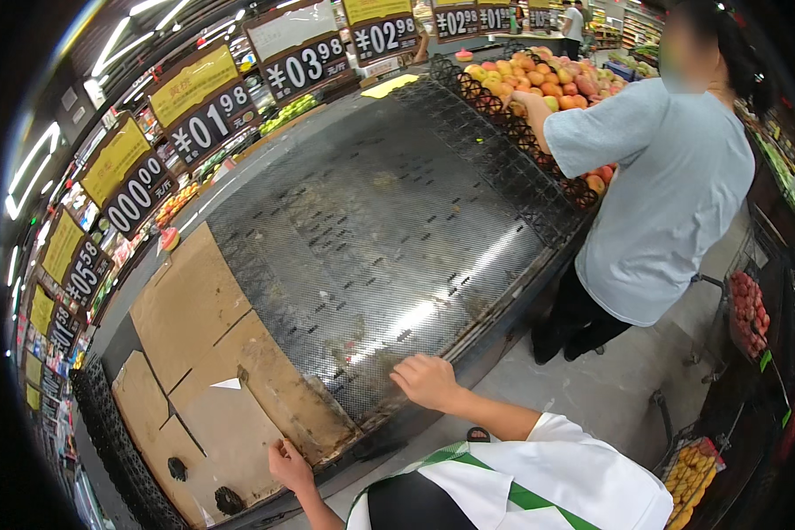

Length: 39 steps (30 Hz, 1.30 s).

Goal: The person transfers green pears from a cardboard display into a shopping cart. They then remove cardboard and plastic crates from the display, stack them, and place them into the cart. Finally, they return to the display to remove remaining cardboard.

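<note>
My left hand (291, 465) is at the edge of a brown cardboard sheet (222, 427), its curled fingers closed on that edge. This sheet overlaps a darker, stained piece of cardboard (285, 374). Over the front of a dark textured mat (371, 218) is my right hand (427, 382), loosely curled. No object shows in it, but its palm side is hidden. Mat and cardboard lie side by side on a sloping display stand (497, 308). Two dark pieces (229, 500) and a small white scrap (227, 383) rest on the cardboard.
A person in a light blue shirt (656, 192) reaches into piled peach-like fruit (536, 76) behind a black plastic lattice (503, 136). Price signs (202, 106) line the far side. Carts with bagged red produce (747, 311) and yellow produce (692, 480) stand at right. A black lattice strip (122, 444) edges the left.
</note>
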{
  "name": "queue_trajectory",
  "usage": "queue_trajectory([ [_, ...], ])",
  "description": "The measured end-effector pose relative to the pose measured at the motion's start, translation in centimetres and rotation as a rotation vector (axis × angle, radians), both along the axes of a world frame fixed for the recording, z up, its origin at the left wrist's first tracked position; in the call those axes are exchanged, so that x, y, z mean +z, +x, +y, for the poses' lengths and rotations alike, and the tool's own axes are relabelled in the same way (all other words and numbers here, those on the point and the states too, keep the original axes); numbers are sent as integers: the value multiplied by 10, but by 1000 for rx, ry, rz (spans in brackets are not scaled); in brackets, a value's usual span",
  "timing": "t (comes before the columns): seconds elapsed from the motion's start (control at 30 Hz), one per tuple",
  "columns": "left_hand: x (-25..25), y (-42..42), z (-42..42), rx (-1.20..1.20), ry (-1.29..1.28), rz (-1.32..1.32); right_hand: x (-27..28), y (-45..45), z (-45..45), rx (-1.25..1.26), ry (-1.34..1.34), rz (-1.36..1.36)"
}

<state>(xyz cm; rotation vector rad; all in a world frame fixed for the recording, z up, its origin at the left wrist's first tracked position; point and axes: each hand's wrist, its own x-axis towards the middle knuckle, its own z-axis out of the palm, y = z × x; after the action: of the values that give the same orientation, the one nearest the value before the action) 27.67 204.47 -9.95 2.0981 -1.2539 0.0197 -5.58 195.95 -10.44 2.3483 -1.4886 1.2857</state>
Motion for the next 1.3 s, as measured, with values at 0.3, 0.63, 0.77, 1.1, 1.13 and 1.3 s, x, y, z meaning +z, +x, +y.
queue_trajectory([
  [0.3, 10, 3, 0, 24, 24, 111, 4, 11, -6, 12, 151, 142],
  [0.63, -2, 8, -4, 75, 27, 41, -8, 14, -3, -52, 215, 145],
  [0.77, 1, 11, 1, 76, 37, 24, -6, 19, -2, -77, 254, 202],
  [1.1, 1, 26, 24, -267, -312, 170, -23, 11, -7, -203, 376, 337],
  [1.13, 1, 30, 30, -321, -403, 329, -25, 8, -7, -202, 384, 343],
  [1.3, -4, 92, 103, -192, -616, 532, -18, 10, -5, -300, 479, 396],
])
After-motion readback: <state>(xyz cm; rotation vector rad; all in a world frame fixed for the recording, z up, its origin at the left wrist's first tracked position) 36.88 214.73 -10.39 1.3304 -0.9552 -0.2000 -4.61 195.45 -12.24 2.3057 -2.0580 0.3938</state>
